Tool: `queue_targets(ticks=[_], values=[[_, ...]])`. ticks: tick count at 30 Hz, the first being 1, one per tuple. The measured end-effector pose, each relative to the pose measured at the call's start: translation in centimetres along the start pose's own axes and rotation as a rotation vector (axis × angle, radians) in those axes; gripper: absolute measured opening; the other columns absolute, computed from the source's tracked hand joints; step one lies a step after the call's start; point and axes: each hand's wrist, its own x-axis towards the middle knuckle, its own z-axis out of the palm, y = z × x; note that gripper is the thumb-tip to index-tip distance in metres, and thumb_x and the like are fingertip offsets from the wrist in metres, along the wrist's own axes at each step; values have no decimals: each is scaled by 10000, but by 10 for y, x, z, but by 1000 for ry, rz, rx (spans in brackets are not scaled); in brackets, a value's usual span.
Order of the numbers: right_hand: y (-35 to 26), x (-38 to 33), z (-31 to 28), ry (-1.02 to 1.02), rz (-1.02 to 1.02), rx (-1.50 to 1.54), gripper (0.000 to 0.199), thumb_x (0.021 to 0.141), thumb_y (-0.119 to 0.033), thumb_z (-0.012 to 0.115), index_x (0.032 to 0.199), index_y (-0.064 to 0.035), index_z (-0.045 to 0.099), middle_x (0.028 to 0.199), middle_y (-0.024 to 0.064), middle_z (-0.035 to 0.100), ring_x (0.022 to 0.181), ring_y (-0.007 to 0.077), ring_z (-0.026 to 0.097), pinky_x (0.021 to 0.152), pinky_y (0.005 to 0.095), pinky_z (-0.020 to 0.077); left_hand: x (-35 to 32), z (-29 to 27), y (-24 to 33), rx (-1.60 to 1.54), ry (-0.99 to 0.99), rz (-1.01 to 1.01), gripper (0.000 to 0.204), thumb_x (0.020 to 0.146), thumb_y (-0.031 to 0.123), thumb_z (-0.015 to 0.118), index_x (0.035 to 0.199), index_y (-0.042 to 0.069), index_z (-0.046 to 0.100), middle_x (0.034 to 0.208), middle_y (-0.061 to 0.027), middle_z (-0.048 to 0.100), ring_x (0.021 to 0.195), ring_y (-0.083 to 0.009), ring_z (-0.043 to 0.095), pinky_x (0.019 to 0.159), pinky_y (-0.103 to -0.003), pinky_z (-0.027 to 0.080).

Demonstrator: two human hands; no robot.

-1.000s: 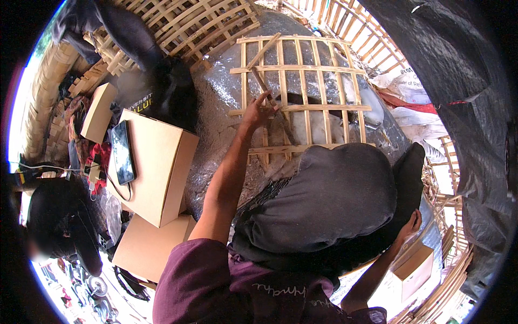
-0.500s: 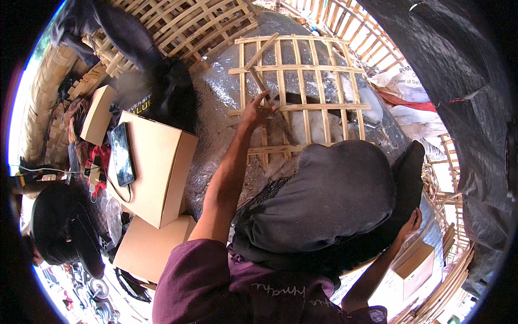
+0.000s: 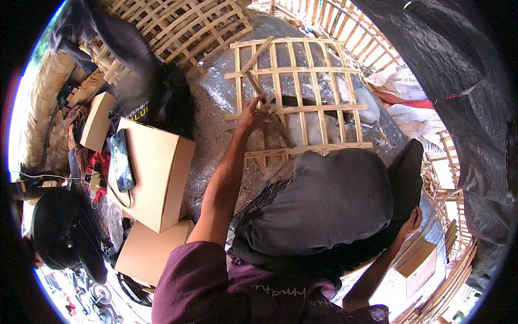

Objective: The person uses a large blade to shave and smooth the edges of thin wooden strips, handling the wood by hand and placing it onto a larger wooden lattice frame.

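Observation:
A lattice panel of light bamboo slats (image 3: 302,71) lies on the ground in front of me, its slats crossing in a grid. My left hand (image 3: 253,114) is closed at its left side, around a long, thin, dark stick-like tool (image 3: 252,83) that slants across the slats. The tool's exact kind is hard to make out. My bent leg in dark cloth (image 3: 340,200) is close to the lattice's near edge. Off to the right, my right hand (image 3: 413,221) rests beside the dark trouser leg, fingers extended and apparently holding nothing.
At left, a phone (image 3: 122,162) with a cable lies on a cardboard box (image 3: 156,178), with another box (image 3: 148,251) below. Woven bamboo (image 3: 189,27) stands behind. Dark sheeting (image 3: 458,108) hangs at right, near white sacks (image 3: 399,83). A small box (image 3: 421,267) sits by my right arm.
The lattice appears slightly farther left, and more of its near slat shows above my leg. My left hand keeps its hold on the tool; my right hand stays beside the leg.

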Motion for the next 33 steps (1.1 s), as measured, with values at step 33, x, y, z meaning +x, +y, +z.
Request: queue_targets(ticks=[33], values=[[10,1,1,-18,16,0,313,946,-244,518,1107,7,613,1148,185,595,1070,316,551,968,382,407,-2,-1,-1,73,51,1,628,752,322,791,1298,166,522,1112,-190,614,914,-268,637,756,-384,518]])
